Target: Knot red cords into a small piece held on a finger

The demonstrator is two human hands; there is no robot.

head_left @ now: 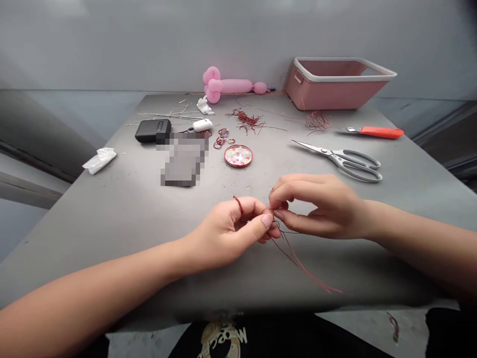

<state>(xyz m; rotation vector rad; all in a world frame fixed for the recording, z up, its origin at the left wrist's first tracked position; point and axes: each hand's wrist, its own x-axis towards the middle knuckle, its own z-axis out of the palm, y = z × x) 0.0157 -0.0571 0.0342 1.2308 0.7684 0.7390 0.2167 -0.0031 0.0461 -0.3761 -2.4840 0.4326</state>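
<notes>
Thin red cord (298,258) hangs down to the right from between my two hands, its loose ends over the table's near part. My left hand (242,223) pinches the cord between thumb and fingers, and a red cord ring (238,204) circles its index finger. Close against it, my right hand (313,206) is closed with thumb and fingertips at the same spot on the cord. The knot itself is mostly covered by the fingertips. Beyond the hands lies a round red-rimmed dish (238,156) of shiny beads, with several small red cord rings (219,143) behind it.
Grey scissors (335,158) and a red-handled utility knife (380,132) lie at right. A pink bin (331,94), red cord scraps (248,120), a cord tangle (317,121) and a pink balloon (234,86) stand farther back. At left are a black device (152,130), white earphone case (202,125) and tissue (100,160).
</notes>
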